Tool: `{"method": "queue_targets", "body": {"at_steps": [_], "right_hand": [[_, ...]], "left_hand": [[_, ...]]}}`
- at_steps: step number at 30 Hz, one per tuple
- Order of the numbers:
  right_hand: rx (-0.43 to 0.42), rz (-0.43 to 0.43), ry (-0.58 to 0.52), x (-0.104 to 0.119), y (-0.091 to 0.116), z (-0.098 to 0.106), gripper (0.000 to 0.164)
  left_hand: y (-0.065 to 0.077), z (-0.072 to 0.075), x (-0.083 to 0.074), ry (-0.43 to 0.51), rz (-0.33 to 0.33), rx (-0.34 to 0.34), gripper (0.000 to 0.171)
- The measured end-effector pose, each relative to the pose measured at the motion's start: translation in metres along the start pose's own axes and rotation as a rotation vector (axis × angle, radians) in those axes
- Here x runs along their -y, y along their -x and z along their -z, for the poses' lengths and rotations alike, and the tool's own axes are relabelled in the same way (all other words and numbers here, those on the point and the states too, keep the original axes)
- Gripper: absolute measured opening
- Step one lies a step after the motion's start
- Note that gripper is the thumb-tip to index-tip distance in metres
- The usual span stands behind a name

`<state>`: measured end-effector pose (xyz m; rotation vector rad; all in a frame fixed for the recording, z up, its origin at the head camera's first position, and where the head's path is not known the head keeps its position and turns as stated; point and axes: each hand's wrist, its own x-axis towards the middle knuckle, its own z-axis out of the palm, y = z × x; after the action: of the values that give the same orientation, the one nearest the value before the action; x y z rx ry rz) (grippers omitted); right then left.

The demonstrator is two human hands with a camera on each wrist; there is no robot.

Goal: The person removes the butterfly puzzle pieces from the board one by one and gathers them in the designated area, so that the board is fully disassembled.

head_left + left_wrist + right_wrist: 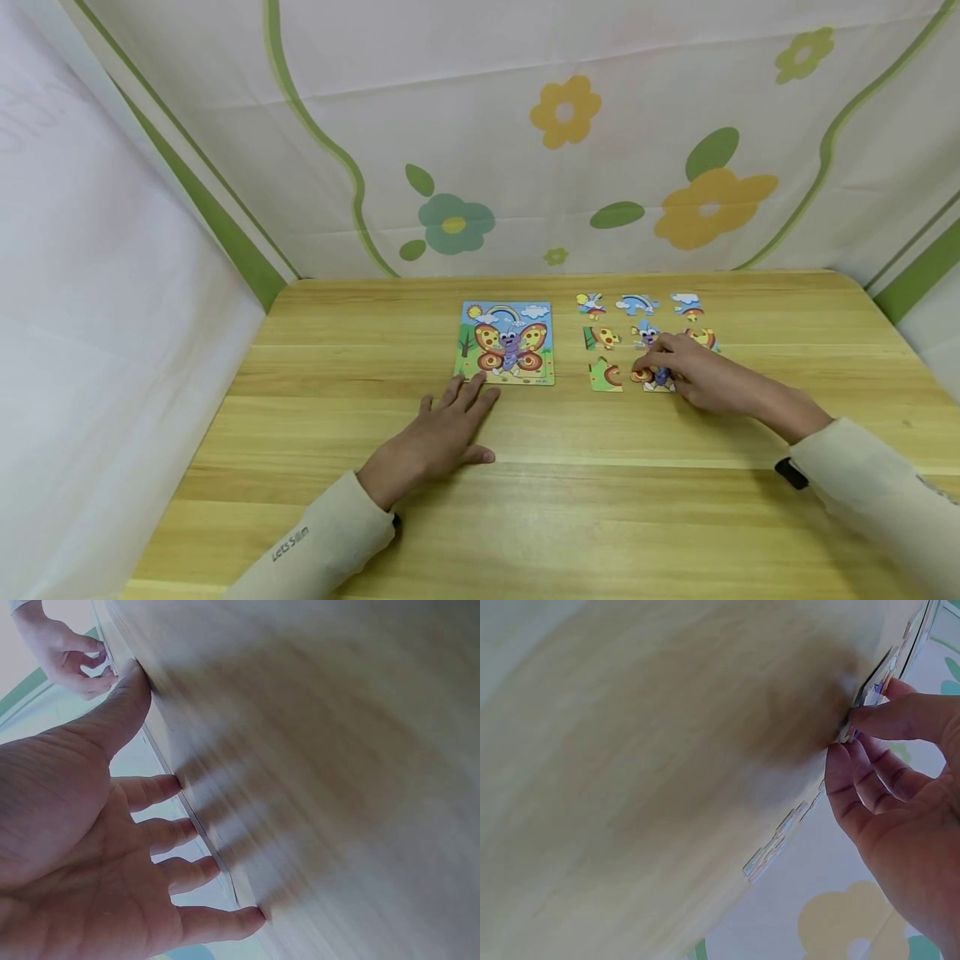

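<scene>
My left hand (442,429) rests palm down on the table with its fingers spread, fingertips right at the near edge of a square butterfly picture board (504,333). In the left wrist view the fingers (191,832) are nearly straight on the wood. To the right, my right hand (697,371) pinches a butterfly puzzle piece (660,381) in the front row of loose pieces. The right wrist view shows the thumb (900,718) and curled fingertips at this piece, which tilts up from the table. The fingers partly hide it.
Around the right hand lie several other puzzle pieces in rows, among them a rainbow piece (637,304), a tree piece (600,337) and a green corner piece (604,375). The wooden table (525,517) ends at a flowered cloth wall (495,150) behind.
</scene>
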<state>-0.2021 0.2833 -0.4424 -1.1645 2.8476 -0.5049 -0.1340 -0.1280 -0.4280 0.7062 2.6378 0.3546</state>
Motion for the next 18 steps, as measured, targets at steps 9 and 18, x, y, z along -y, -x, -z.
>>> {"method": "queue_targets", "body": {"at_steps": [9,18], "right_hand": [[-0.01,0.011,0.004,-0.0012,0.0006,-0.0013,0.06],[-0.04,0.036,0.021,-0.0011,0.0014,-0.0016,0.06]], "left_hand": [[-0.0002,0.0004,-0.0003,0.006,0.006,0.004,0.082],[-0.0005,0.0,-0.0002,-0.001,0.007,0.005,0.083]]}}
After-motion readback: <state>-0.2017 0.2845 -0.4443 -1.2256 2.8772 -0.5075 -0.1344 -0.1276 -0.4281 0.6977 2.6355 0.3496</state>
